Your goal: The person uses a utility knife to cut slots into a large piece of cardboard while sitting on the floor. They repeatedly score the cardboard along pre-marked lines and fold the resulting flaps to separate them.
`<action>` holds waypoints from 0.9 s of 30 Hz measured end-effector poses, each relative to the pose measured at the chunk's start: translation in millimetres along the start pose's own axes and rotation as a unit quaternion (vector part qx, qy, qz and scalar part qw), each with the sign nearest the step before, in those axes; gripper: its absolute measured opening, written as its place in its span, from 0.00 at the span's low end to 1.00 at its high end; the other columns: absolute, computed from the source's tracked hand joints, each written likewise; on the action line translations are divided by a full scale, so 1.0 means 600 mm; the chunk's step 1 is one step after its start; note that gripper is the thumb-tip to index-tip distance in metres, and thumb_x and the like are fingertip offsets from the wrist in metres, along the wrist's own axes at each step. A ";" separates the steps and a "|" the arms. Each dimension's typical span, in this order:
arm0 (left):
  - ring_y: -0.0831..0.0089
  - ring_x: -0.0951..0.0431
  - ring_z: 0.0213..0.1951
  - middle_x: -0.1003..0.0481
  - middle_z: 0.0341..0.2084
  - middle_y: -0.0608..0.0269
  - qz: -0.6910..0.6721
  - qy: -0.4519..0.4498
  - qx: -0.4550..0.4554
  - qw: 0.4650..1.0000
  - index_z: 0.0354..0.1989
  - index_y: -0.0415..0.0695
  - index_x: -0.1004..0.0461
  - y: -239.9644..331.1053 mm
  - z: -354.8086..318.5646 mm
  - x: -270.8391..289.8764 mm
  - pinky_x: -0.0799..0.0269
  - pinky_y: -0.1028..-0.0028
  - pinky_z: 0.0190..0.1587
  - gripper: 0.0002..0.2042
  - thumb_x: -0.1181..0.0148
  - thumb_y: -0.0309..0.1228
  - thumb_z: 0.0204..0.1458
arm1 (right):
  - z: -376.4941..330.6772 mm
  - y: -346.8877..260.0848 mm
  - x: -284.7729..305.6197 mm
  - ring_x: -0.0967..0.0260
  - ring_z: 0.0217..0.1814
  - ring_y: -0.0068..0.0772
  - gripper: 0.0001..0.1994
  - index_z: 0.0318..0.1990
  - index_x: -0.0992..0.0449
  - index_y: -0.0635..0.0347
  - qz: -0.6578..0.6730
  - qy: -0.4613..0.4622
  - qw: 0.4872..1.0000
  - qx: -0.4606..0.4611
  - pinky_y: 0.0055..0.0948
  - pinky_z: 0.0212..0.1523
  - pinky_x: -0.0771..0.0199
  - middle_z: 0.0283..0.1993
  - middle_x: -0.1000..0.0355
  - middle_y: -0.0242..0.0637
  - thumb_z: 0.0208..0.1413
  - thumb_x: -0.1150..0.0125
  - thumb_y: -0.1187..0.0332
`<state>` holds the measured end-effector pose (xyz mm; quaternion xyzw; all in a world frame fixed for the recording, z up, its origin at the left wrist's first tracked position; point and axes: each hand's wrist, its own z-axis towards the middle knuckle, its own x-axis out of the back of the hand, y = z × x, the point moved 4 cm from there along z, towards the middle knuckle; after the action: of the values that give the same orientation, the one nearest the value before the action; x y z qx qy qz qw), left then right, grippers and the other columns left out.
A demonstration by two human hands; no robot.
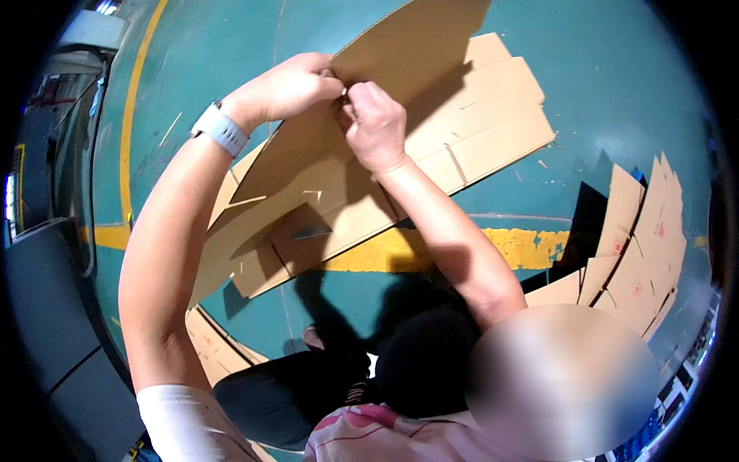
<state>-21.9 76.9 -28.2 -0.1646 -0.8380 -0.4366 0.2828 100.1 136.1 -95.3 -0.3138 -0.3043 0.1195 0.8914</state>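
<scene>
A brown cardboard sheet [419,46] stands tilted up in front of me, its lower part reaching toward the near left. My left hand [296,88], with a pale watch on the wrist, is closed on the sheet at its upper left edge. Close beside it, my right hand [376,127] is curled with its fingertips pressed together against the sheet. What those fingertips hold is hidden. Beneath lie flat cut cardboard sheets [493,115] with slots and creases, partly shaded by the raised one.
More cardboard sheets [647,246] are stacked at the right, and others [215,339] lie at the near left by my leg. Yellow lines [523,248] cross the green floor [600,100], where small scraps are scattered. Dark grey equipment [58,308] stands along the left.
</scene>
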 end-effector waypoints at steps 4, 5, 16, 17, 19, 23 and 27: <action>0.78 0.30 0.34 0.24 0.33 0.63 -0.103 0.014 -0.014 0.994 0.43 0.38 0.25 -0.004 -0.019 0.012 0.32 0.75 0.41 0.13 0.45 0.34 0.55 | 0.013 -0.065 0.019 0.32 0.29 0.43 0.08 0.28 0.34 0.59 0.100 -0.025 0.982 0.156 0.39 0.28 0.31 0.26 0.36 0.39 0.42 0.39 0.75; 0.78 0.29 0.34 0.24 0.32 0.64 -0.022 0.009 0.011 1.000 0.43 0.38 0.25 -0.017 -0.032 0.021 0.31 0.75 0.40 0.13 0.44 0.34 0.55 | 0.016 -0.085 0.022 0.32 0.29 0.42 0.08 0.28 0.33 0.59 0.125 -0.051 0.975 0.179 0.38 0.28 0.31 0.26 0.36 0.39 0.43 0.39 0.75; 0.54 0.24 0.32 0.24 0.30 0.45 0.260 0.163 0.068 0.949 0.36 0.38 0.26 -0.220 -0.089 0.213 0.29 0.61 0.35 0.08 0.47 0.29 0.52 | -0.275 0.120 0.135 0.29 0.37 0.55 0.07 0.35 0.29 0.62 0.028 -0.350 0.914 -0.204 0.45 0.37 0.27 0.35 0.28 0.50 0.59 0.49 0.68; 0.70 0.27 0.36 0.25 0.29 0.55 -0.036 0.264 0.167 0.949 0.37 0.38 0.26 -0.312 -0.074 0.289 0.32 0.66 0.42 0.09 0.46 0.32 0.57 | -0.299 0.094 0.112 0.29 0.37 0.55 0.07 0.35 0.29 0.62 0.042 -0.411 0.888 -0.204 0.44 0.37 0.27 0.36 0.28 0.50 0.59 0.49 0.68; 0.53 0.26 0.40 0.26 0.36 0.48 0.390 0.386 0.084 0.832 0.43 0.38 0.30 -0.281 -0.004 0.299 0.31 0.61 0.44 0.12 0.46 0.32 0.54 | -0.336 0.067 0.087 0.29 0.38 0.52 0.06 0.35 0.28 0.60 0.105 -0.438 0.883 -0.133 0.44 0.39 0.27 0.36 0.28 0.48 0.57 0.48 0.68; 0.49 0.28 0.45 0.28 0.43 0.47 0.437 0.373 -0.035 0.818 0.45 0.40 0.30 -0.171 0.042 0.106 0.30 0.59 0.46 0.16 0.40 0.29 0.46 | -0.350 0.042 0.031 0.31 0.45 0.47 0.07 0.38 0.27 0.59 0.116 -0.468 0.876 -0.027 0.41 0.44 0.28 0.38 0.31 0.45 0.56 0.47 0.68; 0.58 0.33 0.57 0.32 0.53 0.53 0.478 0.099 -0.079 0.869 0.51 0.46 0.31 -0.384 -0.128 -0.150 0.41 0.57 0.62 0.20 0.41 0.34 0.48 | -0.333 -0.026 -0.068 0.36 0.49 0.47 0.10 0.39 0.28 0.61 0.138 -0.477 0.867 0.041 0.40 0.49 0.33 0.42 0.33 0.44 0.53 0.42 0.65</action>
<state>-46.3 -119.3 -195.6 -0.5231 -0.5871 -0.3268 0.5242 191.6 10.2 -228.3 -0.2201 -0.6408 0.3888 0.6243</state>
